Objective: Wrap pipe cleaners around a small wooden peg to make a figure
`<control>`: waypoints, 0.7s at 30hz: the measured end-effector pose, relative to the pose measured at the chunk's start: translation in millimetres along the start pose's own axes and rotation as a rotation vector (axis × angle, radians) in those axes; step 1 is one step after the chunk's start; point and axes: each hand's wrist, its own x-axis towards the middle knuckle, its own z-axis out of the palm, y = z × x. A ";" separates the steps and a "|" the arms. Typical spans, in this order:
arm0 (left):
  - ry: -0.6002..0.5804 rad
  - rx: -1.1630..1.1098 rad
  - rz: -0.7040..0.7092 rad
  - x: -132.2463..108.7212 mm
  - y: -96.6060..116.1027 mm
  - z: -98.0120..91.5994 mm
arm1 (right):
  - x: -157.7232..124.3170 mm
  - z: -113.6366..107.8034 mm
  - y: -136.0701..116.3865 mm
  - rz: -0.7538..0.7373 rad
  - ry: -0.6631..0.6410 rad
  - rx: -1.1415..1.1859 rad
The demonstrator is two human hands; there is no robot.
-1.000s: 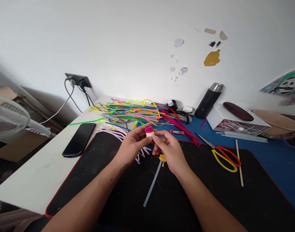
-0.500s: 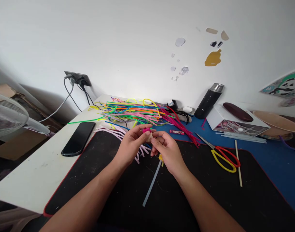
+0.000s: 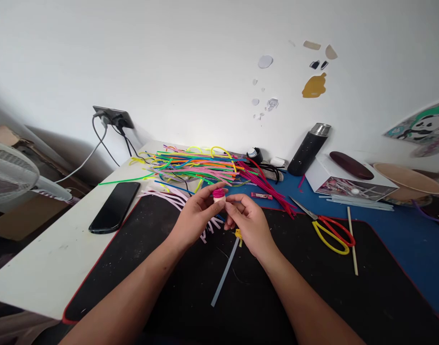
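Observation:
In front of me my left hand [image 3: 194, 213] is closed around a small pink-and-white piece [image 3: 218, 195]. Its bright pink top looks coiled, like wound pipe cleaner, above a whitish lower part. My right hand [image 3: 246, 220] pinches at the right side of the same piece, thumb against fingers; the exact contact is partly hidden. Just below the hands, a translucent glue stick [image 3: 224, 275] lies on the black mat [image 3: 176, 297], with a yellow knotted bit [image 3: 238, 234] at its upper end. Pale pink pipe cleaners [image 3: 169, 199] lie behind my left hand.
A heap of coloured pipe cleaners [image 3: 194, 163] lies at the back. Scissors [image 3: 330, 232] and a thin wooden stick [image 3: 352, 244] rest right, a phone [image 3: 114, 207] left. Behind stand a black flask [image 3: 309, 151] and a white box [image 3: 348, 179]; a fan [image 3: 13, 167] is far left.
The pink-and-white piece has been turned more upright, and its pink top shows more openly between the fingers. Both hands stay in nearly the same place.

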 end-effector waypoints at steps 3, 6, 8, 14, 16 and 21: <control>0.007 -0.037 -0.031 0.3 -0.6 -1.5 | 0.7 -4.4 -3.6 -0.047 0.004 -0.062; -0.009 -0.076 -0.074 -0.2 0.3 -1.1 | 1.0 -8.5 -5.5 -0.093 0.061 -0.126; -0.010 -0.097 -0.091 -0.6 0.9 0.0 | 1.0 -10.3 -5.3 -0.134 0.098 -0.190; 0.003 -0.126 -0.123 -0.2 -1.6 0.7 | -0.1 -12.1 -3.1 -0.324 0.159 -0.476; -0.006 -0.121 -0.136 -0.3 -2.5 0.2 | -0.3 -13.0 -2.5 -0.360 0.179 -0.544; -0.004 -0.114 -0.147 -1.3 -1.6 0.0 | 0.4 -15.7 0.7 -0.456 0.209 -0.703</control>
